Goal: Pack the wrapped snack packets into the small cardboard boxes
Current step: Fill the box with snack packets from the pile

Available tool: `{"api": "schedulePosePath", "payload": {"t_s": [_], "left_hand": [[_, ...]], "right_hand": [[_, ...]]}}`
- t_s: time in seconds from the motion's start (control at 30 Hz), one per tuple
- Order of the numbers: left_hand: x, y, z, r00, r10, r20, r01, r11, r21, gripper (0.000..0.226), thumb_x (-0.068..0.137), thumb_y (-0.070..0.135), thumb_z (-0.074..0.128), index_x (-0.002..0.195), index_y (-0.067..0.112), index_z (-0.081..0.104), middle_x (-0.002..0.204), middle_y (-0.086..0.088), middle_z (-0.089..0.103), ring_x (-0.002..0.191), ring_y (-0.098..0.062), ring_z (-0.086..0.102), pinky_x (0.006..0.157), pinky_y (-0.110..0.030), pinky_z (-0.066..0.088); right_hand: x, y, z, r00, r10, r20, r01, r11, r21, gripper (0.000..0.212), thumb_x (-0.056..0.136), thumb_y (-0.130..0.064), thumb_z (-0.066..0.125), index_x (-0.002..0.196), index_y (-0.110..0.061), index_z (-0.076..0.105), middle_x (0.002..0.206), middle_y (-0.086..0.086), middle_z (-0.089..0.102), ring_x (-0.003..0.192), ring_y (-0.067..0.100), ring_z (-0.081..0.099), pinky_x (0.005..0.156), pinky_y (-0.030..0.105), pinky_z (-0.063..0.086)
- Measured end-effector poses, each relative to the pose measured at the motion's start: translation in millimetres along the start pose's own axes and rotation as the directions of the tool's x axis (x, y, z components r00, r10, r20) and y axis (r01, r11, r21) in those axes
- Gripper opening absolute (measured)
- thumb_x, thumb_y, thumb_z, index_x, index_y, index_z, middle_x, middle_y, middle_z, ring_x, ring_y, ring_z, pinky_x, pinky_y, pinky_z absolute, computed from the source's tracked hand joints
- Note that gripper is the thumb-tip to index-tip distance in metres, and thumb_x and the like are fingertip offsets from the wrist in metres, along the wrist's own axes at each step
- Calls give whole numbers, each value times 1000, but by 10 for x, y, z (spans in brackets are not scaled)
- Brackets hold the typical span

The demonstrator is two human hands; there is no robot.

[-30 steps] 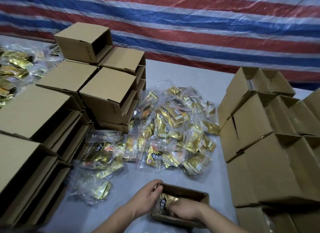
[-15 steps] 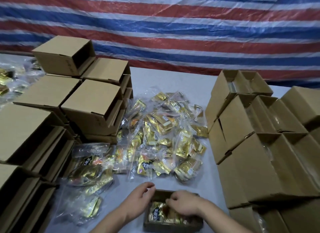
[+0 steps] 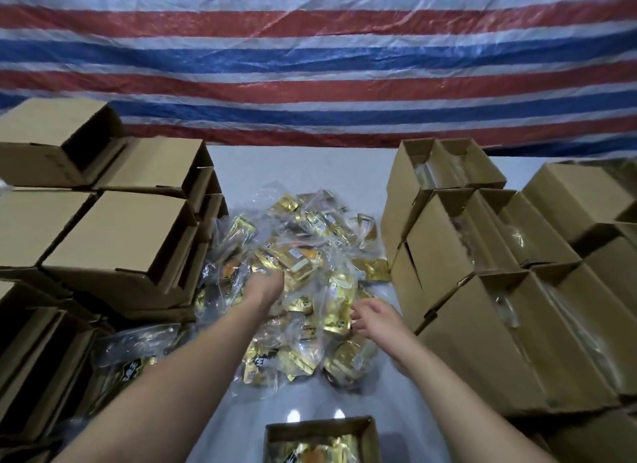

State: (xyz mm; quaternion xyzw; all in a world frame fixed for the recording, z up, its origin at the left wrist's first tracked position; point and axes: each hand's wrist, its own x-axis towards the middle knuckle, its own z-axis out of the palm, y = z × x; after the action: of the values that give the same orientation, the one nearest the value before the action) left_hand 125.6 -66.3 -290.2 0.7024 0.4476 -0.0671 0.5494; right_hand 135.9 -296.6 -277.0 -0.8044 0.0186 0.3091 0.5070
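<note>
A heap of gold snack packets in clear wrap (image 3: pixel 306 266) lies mid-table. My left hand (image 3: pixel 267 287) reaches into the heap's left side, its fingers hidden among the wrappers. Over the heap's right edge hovers my right hand (image 3: pixel 374 319), fingers loosely spread, their tips close to a gold packet (image 3: pixel 336 319) and holding nothing. A small open cardboard box (image 3: pixel 367 438) sits at the near edge between my forearms, with gold packets (image 3: pixel 310 450) inside it.
Stacks of cardboard boxes lying on their sides (image 3: pixel 120 242) fill the left, with more packets (image 3: pixel 134 366) at their foot. Upright open boxes (image 3: pixel 482 290) holding wrapped packets line the right. A striped tarp (image 3: pixel 317 66) hangs behind the grey table (image 3: pixel 303 169).
Both hands have left the small box and stretched forward to the packet heap. The view has shifted, so the box now shows at the bottom edge.
</note>
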Motion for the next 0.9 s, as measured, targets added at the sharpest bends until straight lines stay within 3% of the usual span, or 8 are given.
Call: {"api": "schedulePosePath", "payload": {"t_s": [0.27, 0.37, 0.43, 0.53, 0.6, 0.7, 0.8, 0.9], "left_hand": [[543, 118, 313, 964, -238, 117, 247, 966, -74, 74, 95, 46, 57, 146, -1, 34, 148, -22, 43, 135, -41, 42, 114, -51, 35], [660, 160, 473, 960, -281, -7, 281, 956, 85, 87, 98, 61, 38, 151, -6, 21, 153, -23, 35, 141, -41, 33, 120, -46, 24], [654, 205, 529, 981, -186, -61, 192, 973, 131, 76, 100, 56, 40, 144, -6, 36, 143, -24, 47, 130, -39, 47, 110, -42, 39], [629, 226, 530, 988, -155, -30, 150, 982, -114, 49, 95, 35, 63, 121, -5, 55, 101, -14, 64, 77, -25, 60, 60, -30, 53], [536, 261, 424, 993, -118, 12, 118, 972, -204, 38, 95, 28, 63, 115, -3, 56, 116, -18, 62, 91, -27, 62, 77, -31, 55], [248, 279, 237, 998, 14, 64, 0, 978, -209, 58, 96, 32, 60, 140, -2, 41, 144, -23, 45, 127, -37, 50, 107, -49, 43], [-129, 248, 79, 977, 213, 10, -212, 975, -70, 52, 95, 39, 59, 130, 2, 49, 130, -17, 55, 119, -32, 56, 97, -46, 51], [-560, 338, -61, 891, 453, 16, -454, 891, 29, 18, 94, 36, 61, 91, 18, 60, 87, 1, 70, 80, -14, 68, 66, -28, 55]], "right_hand": [[258, -233, 39, 999, 6, 40, -8, 999, 43, 19, 98, -41, 50, 95, -31, 66, 102, 4, 72, 89, 21, 67, 75, 32, 49], [324, -274, 13, 999, 13, 42, -14, 999, 40, 18, 98, -39, 50, 95, -31, 66, 100, 2, 72, 90, 19, 69, 77, 32, 52], [358, -279, -22, 999, 18, 44, -19, 999, 29, 18, 98, -37, 49, 96, -32, 66, 97, -2, 72, 91, 18, 71, 84, 35, 55], [388, -313, -97, 999, 38, 34, -38, 999, 18, 18, 99, -35, 48, 98, -31, 65, 96, -4, 72, 88, 14, 71, 90, 40, 55], [394, -345, -130, 999, 44, 33, -44, 999, 8, 19, 100, -34, 47, 100, -28, 65, 98, -2, 71, 86, 14, 71, 91, 42, 54], [385, -437, -117, 1000, 18, 17, -18, 1000, 7, 18, 100, -35, 48, 103, -27, 64, 102, 4, 70, 89, 17, 68, 86, 42, 54], [338, -649, -46, 997, -78, -19, 79, 996, 37, 23, 95, -51, 56, 110, -34, 59, 108, -15, 61, 96, 4, 59, 73, 25, 47], [284, -942, 27, 986, -167, -13, 167, 980, 106, 86, 75, -73, 64, 146, -34, 35, 128, -16, 47, 115, 12, 52, 92, 34, 46]]}}
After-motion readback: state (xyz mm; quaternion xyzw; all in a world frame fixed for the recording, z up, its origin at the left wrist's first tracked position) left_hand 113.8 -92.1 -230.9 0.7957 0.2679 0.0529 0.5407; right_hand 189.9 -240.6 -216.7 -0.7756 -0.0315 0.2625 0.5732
